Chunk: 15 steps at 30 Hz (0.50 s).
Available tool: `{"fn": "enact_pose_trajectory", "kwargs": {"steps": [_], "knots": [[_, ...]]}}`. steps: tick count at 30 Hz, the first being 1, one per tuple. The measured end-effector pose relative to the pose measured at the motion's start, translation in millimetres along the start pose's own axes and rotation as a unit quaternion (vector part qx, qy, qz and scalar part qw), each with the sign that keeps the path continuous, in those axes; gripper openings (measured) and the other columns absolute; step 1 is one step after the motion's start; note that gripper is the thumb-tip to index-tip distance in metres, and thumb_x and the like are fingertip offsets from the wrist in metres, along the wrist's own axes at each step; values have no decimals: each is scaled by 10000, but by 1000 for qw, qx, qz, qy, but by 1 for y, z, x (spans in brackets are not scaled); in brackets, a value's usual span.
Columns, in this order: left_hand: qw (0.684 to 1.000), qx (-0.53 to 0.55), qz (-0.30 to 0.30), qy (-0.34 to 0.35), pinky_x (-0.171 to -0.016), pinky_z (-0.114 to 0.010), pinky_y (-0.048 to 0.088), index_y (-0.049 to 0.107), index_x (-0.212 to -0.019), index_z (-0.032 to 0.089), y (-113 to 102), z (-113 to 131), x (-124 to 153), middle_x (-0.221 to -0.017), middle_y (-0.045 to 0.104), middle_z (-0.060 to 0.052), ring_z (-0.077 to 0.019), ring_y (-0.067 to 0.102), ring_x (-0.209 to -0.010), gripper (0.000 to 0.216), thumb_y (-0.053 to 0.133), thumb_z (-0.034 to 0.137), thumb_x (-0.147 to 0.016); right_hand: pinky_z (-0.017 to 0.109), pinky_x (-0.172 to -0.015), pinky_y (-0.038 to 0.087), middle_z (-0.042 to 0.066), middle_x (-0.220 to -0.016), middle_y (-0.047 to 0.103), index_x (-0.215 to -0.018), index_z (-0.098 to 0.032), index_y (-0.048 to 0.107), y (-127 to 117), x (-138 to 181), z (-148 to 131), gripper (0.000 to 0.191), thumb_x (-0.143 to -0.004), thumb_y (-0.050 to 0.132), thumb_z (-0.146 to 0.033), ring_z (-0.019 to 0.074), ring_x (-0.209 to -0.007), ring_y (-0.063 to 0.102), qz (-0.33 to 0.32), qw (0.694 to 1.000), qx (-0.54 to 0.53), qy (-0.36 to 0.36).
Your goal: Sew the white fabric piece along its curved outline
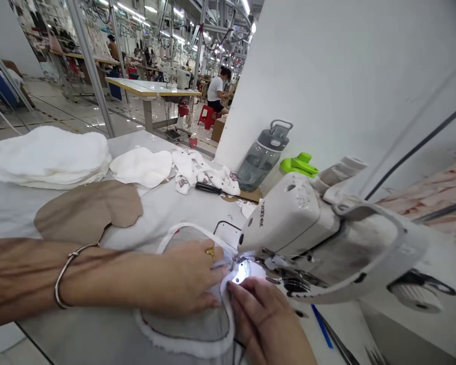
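A grey fabric piece [186,329] with a fuzzy white edge lies flat on the white sewing table [163,223], its edge running under the presser foot [243,268]. My left hand [186,276], wearing a gold ring and a metal bangle, presses on the fabric just beside the needle area. My right hand [258,317] holds the white edge from the near side, fingertips close to the foot. The white sewing machine head [289,218] stands over both hands and hides the needle's upper part.
A stack of white padded pieces [47,157], a tan cut piece [91,210], white scraps [201,172] and black-handled snips [208,188] lie on the table. A grey water bottle [262,157] stands behind the machine. A co-worker [217,91] sits beyond, among other workstations.
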<state>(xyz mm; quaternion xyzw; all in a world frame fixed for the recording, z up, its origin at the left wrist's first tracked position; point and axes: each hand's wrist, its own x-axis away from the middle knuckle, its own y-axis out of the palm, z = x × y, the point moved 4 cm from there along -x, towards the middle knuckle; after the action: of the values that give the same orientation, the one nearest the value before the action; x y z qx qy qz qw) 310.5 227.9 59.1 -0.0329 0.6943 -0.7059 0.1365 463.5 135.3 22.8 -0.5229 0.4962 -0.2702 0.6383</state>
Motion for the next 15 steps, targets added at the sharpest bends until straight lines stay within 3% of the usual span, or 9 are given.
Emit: {"fn": "enact_pose_trajectory", "kwargs": {"steps": [3, 6, 9, 12, 15], "knots": [[1000, -2, -7, -15, -801, -376, 453, 579, -1234, 123, 4, 8, 1, -1058, 613, -132, -272, 540, -930, 546, 501, 535, -884, 382, -714, 551, 106, -1060, 623, -1186, -209, 576, -1, -2, -1, 269, -950, 463, -267, 260, -903, 618, -10, 1000, 5, -21], [1000, 15, 0, -25, -811, -390, 444, 551, -1267, 112, 7, 9, 3, -1070, 603, -136, -275, 532, -920, 587, 488, 550, -879, 430, -744, 534, 128, -1008, 625, -1159, -169, 569, -4, -4, -3, 270, -971, 393, -248, 278, -905, 601, 22, 1000, -9, -2], [998, 41, 6, -40, -800, -405, 439, 552, -1249, 135, 4, 5, 6, -1063, 591, -120, -273, 529, -900, 490, 504, 450, -876, 447, -762, 523, 121, -991, 621, -1160, -171, 548, -6, -6, -5, 255, -971, 389, -236, 289, -935, 581, 32, 999, -23, 13], [999, 47, -23, 2, -805, -398, 434, 575, -1202, 182, -6, -2, 9, -1045, 592, -99, -263, 535, -915, 361, 512, 318, -874, 407, -758, 515, 103, -1008, 607, -1141, -198, 546, -7, -5, -9, 237, -966, 388, -220, 260, -912, 579, 13, 998, -57, 16], [995, 45, -82, 41, -847, -387, 426, 588, -1192, 232, -15, -7, 11, -1080, 590, -88, -257, 536, -956, 324, 536, 323, -886, 376, -769, 497, 80, -957, 591, -1074, -210, 572, -5, -3, -12, 240, -966, 357, -213, 219, -838, 589, -21, 996, -83, 8]]}}
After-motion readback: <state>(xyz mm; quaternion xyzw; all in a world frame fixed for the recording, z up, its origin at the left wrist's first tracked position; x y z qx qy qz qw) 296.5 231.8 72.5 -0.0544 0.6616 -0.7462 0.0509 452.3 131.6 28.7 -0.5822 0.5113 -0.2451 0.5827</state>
